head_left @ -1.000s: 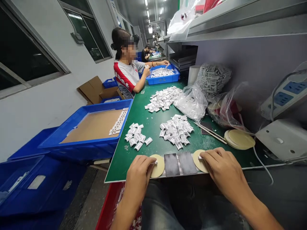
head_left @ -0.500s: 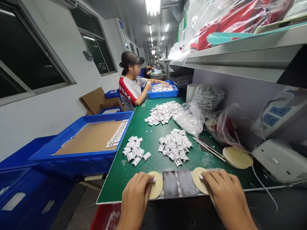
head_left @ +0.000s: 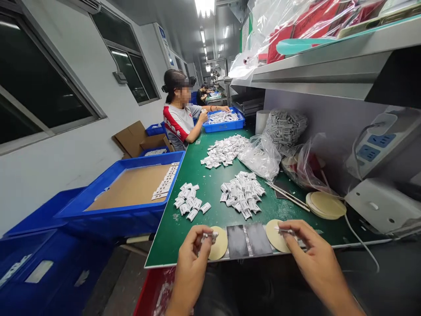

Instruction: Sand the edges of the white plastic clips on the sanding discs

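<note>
My left hand [head_left: 194, 252] pinches a small white plastic part [head_left: 210, 237] over the left round tan disc [head_left: 219, 244]. Between thumb and fingers of my right hand [head_left: 304, 245] is another small white part [head_left: 285, 230], mostly covered by the fingers, above the right tan disc [head_left: 275, 238]. Two dark grey rectangular pads [head_left: 237, 242] lie side by side between the discs at the table's front edge. Beyond them sit a small pile of white plastic parts [head_left: 188, 201] at left and a larger pile [head_left: 244, 193] in the middle.
A green table [head_left: 210, 184] runs away from me, with a farther heap of white parts [head_left: 225, 150] and plastic bags [head_left: 261, 156]. Sticks [head_left: 289, 197] and spare tan discs [head_left: 325, 205] lie at right. A blue tray [head_left: 138, 164] stands left; a person [head_left: 180, 118] sits behind it.
Both hands have turned and lifted slightly off the discs, so the white parts in their fingertips show more. The camera view has shifted a little.
</note>
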Motion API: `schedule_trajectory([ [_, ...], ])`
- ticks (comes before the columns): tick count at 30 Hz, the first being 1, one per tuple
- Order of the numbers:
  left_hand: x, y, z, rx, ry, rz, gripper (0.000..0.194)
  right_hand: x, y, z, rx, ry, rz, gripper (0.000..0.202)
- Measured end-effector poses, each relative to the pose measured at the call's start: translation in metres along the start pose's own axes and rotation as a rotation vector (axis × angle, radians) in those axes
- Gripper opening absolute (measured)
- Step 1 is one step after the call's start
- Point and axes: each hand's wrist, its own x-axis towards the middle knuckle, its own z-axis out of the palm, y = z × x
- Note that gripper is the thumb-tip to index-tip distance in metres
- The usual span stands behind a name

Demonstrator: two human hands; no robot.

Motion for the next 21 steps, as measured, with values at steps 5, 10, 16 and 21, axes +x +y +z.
schedule_trajectory([
  [5,0.003,-0.025,0.004,0.516,0.039,0.279,0.009,0.000,0.020,0.004,-0.292,0.054,-0.233,0.011],
  [10,0.005,-0.033,0.002,0.729,-0.034,0.370,0.014,-0.001,0.022,-0.006,-0.578,0.045,-0.430,0.017],
  [16,0.008,-0.025,-0.006,0.715,-0.210,0.409,0.013,0.002,0.011,-0.010,-0.651,-0.059,-0.504,0.022],
  [21,0.007,-0.026,-0.004,0.718,-0.143,0.358,0.014,0.006,0.012,-0.007,-0.708,-0.045,-0.450,0.016],
])
